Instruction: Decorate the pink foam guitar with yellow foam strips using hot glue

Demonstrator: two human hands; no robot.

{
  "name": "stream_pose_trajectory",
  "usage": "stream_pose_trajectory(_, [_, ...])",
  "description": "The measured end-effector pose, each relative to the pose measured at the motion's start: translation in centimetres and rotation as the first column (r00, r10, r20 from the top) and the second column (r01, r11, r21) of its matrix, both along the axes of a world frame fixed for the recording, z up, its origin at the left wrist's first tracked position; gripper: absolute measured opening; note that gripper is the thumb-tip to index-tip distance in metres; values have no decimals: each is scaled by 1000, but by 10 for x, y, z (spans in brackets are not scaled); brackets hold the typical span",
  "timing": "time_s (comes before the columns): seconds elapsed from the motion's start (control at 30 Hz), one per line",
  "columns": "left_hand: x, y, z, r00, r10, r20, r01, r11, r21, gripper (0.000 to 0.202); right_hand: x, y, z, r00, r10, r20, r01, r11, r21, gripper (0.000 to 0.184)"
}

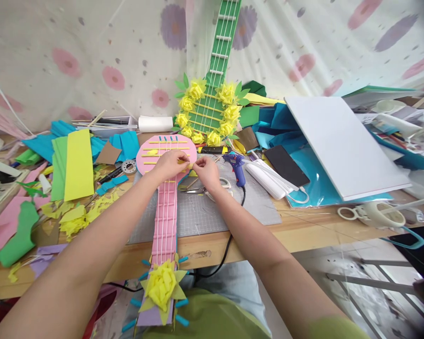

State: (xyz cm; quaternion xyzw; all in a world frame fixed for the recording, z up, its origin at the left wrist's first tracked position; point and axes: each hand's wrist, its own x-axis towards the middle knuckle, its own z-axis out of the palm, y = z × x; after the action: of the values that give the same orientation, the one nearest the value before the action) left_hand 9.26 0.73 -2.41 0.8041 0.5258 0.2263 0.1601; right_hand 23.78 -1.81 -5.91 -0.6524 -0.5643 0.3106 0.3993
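A pink paper guitar (165, 207) lies with its round body on the grey cutting mat (212, 217) and its neck toward me, past the table edge. White strings run along it, and a yellow paper flower (163, 286) sits on its head. Over the right side of the body, my left hand (173, 165) and my right hand (207, 172) are close together, fingers pinched. Between their fingertips shows a small yellow paper piece (191, 165), mostly hidden. Scissors (194, 191) lie under my right hand, with a purple glue gun (236, 168) to its right.
A green paper guitar (217, 70) with yellow flowers leans at the back. Yellow paper scraps (74, 219) and colored sheets cover the left side. A phone (286, 165), a white board (342, 146) and tape rolls (383, 214) lie right. The glue gun's cord (229, 245) hangs over the front edge.
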Motion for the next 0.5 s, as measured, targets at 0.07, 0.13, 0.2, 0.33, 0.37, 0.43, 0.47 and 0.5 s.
stream_pose_trajectory(0.07, [0, 0, 0, 1000, 0, -2, 0, 1000, -1, 15, -1, -1, 1, 1000, -2, -2, 2, 1000, -3, 9])
stream_pose_trajectory(0.13, [0, 0, -1, 1000, -4, 0, 4, 1000, 5, 15, -2, -1, 2, 1000, -7, -8, 7, 1000, 0, 9])
stream_pose_trajectory(0.2, [1, 0, 0, 1000, -8, -2, 8, 1000, 15, 15, -3, -2, 2, 1000, -15, -18, 15, 1000, 8, 8])
stream_pose_trajectory(0.33, [2, -2, 4, 1000, -12, -18, 12, 1000, 13, 17, -4, 3, -4, 996, -21, -91, 21, 1000, 0, 9])
stream_pose_trajectory(0.37, [2, -3, 5, 1000, -10, -21, 10, 1000, 11, 17, -4, 4, -7, 992, -19, -121, 18, 1000, -11, 10])
stream_pose_trajectory(0.43, [2, -3, 6, 1000, -2, -23, 3, 1000, 6, 17, -4, 7, -10, 982, -16, -186, 9, 999, -39, 10])
stream_pose_trajectory(0.47, [1, -3, 6, 1000, 3, -22, -3, 1000, 4, 17, -4, 8, -10, 976, -13, -218, 1, 999, -54, 10])
stream_pose_trajectory(0.5, [1, -3, 5, 1000, 6, -19, -6, 1000, 1, 17, -4, 8, -10, 968, -8, -250, -9, 998, -67, 10])
